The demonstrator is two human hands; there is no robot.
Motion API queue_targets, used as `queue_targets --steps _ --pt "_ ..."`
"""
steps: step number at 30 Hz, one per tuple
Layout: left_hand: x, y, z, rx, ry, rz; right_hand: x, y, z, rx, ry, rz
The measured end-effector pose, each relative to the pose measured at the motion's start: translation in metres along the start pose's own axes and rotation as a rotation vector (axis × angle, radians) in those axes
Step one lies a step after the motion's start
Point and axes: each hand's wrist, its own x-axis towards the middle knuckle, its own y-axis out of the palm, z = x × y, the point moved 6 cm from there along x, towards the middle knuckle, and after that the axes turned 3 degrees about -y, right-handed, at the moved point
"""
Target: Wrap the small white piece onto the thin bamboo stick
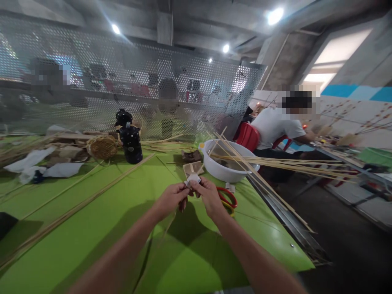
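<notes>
Above the green table (101,237) both my hands meet in front of me, fingers closed. Between their fingertips is a small crumpled white piece (193,178), which looks like paper. My left hand (171,199) pinches it from the left, and my right hand (208,197) from the right, thumb on top. A thin strip (168,228) hangs below the left fingers; I cannot tell whether it is held. Just right of my right hand lie scissors with red and yellow handles (232,198), partly hidden. Beyond the fingers rests an open brown paper piece (192,168).
A white basin (228,173) holds long pale strips (284,162) that jut past the table's right edge. Further left stand a black bottle (131,143) and a small woven basket (102,147), near crumpled papers (65,169). Long strips (82,206) cross the left side. A person (271,126) sits beyond.
</notes>
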Motion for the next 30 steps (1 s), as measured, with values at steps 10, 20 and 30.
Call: queue_targets --steps 10,20,30 --pt "-0.013 0.02 -0.003 0.058 -0.078 0.16 0.017 -0.047 0.007 0.019 -0.081 -0.271" --pt "-0.001 0.005 0.001 0.058 -0.029 -0.022 0.003 -0.005 -0.004 -0.054 -0.017 -0.024" --pt "-0.007 0.011 0.002 0.108 -0.083 0.049 0.016 -0.04 0.005 0.094 -0.048 -0.255"
